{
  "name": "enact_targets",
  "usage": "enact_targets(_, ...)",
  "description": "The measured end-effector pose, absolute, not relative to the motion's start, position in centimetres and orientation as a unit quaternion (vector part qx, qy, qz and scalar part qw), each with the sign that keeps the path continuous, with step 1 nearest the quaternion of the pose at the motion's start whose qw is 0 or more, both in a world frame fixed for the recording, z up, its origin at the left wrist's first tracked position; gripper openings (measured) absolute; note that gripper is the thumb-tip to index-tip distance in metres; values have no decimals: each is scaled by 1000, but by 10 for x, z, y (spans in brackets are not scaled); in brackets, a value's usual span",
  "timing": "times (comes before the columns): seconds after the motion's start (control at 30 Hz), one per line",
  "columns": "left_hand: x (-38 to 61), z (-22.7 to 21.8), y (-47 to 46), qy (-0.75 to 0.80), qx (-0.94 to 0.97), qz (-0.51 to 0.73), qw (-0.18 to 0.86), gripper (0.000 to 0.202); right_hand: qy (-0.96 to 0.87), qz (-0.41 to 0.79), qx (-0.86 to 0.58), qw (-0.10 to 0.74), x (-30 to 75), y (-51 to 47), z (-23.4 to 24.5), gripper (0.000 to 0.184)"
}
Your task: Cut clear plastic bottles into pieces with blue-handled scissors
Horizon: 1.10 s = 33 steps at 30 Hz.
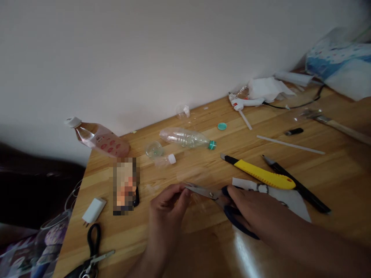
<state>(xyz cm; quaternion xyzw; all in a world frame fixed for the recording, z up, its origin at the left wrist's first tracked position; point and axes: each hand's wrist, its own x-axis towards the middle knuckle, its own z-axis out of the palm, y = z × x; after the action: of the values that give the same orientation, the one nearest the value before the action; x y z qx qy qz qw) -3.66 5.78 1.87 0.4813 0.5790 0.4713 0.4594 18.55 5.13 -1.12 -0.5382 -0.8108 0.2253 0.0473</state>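
My right hand [246, 204] is closed round the dark blue handles of a pair of scissors [204, 192], whose blades point left. The blade tips reach the fingertips of my left hand [169, 212]. Thumb and forefinger of that hand are pinched together; a faint, see-through shape shows near them, too unclear to name. Under and beside my right hand lies a white sheet of paper [292, 202] with dark drawn marks. Just beyond it rest a yellow utility knife [263, 173] and a black marker [304, 189].
A clear bottle with a green cap [185, 138] lies mid-table, near cut plastic pieces [155, 149] and a teal cap [222, 126]. A glue gun [246, 102] is by the wall. Leftward are a pink drink bottle [101, 139], a blurred-out phone [124, 187], a charger [94, 210] and keys [92, 264].
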Motion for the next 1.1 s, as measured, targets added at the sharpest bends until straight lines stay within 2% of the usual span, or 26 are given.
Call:
enact_targets(0.1,-37,16,59,587,465,464,473,11,-808,260,-529,-29,182,57,2,8)
enact_targets(0.17,-37,13,59,589,455,467,477,9,-798,283,-530,-45,180,59,8,5)
enact_targets(0.53,-41,4,60,586,412,468,518,9,-767,345,-541,-13,181,57,7,4)
enact_targets(1.1,-35,8,61,571,362,496,545,9,-788,299,-538,5,179,56,5,6)
